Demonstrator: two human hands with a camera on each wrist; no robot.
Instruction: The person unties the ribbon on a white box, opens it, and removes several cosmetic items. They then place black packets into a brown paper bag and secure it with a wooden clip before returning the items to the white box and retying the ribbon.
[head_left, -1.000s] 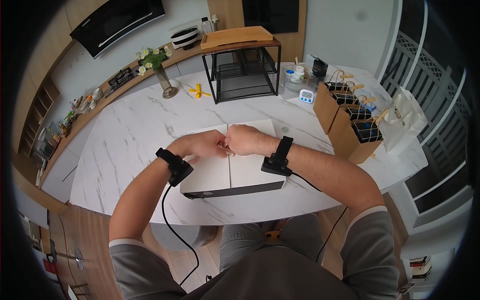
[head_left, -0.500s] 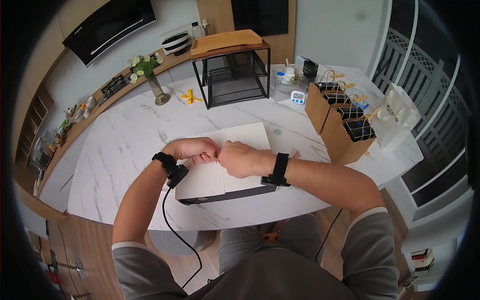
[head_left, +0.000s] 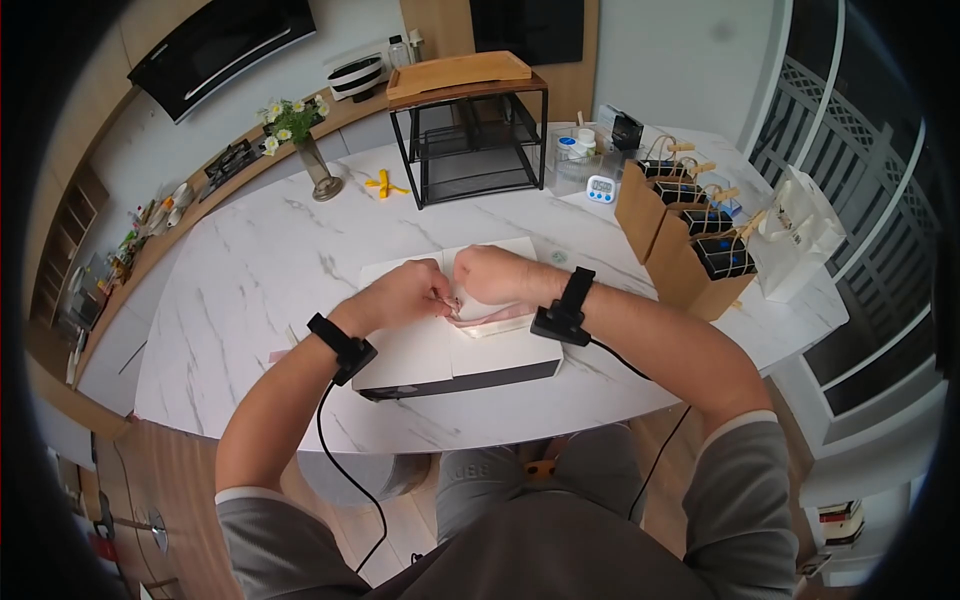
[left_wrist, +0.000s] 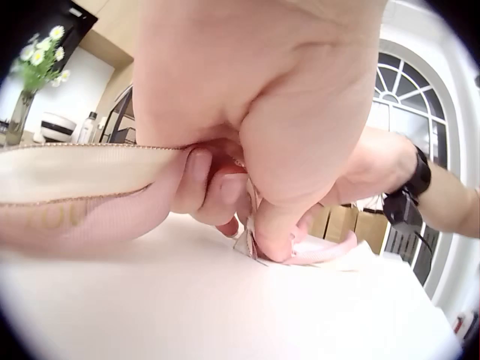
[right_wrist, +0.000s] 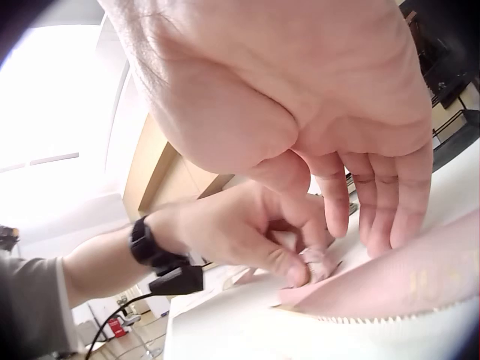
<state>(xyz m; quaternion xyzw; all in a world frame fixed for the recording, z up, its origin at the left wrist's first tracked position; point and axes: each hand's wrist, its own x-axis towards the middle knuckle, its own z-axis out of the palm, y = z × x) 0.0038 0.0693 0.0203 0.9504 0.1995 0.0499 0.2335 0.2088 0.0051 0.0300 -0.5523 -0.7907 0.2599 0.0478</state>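
Note:
A white box (head_left: 410,355) with a dark front side lies on the table. Across its lid runs a pink and cream ribbon (head_left: 492,326) with gold edging and faint lettering. My left hand (head_left: 402,295) pinches the ribbon between thumb and fingertips at a gathered spot near the lid's middle. In the left wrist view, a wide length of ribbon (left_wrist: 90,180) passes beneath the curled fingers and out to the left. Beside it, my right hand (right_wrist: 300,97) is over the lid, fingers loosely extended downward, close to the ribbon's flat part (right_wrist: 390,281). Nothing shows between those fingers.
Toward the back stands a black mesh rack (head_left: 470,150) with a wooden tray (head_left: 460,75) on top. A flower vase (head_left: 320,170) and a yellow object (head_left: 385,184) are left of it. Rightward are a timer (head_left: 600,189), several paper bags (head_left: 685,270) and a white bag (head_left: 800,235).
The hands met over the lid earlier; now they are slightly apart. The right hand has moved up and away, and ribbon now shows lying on the lid below it.

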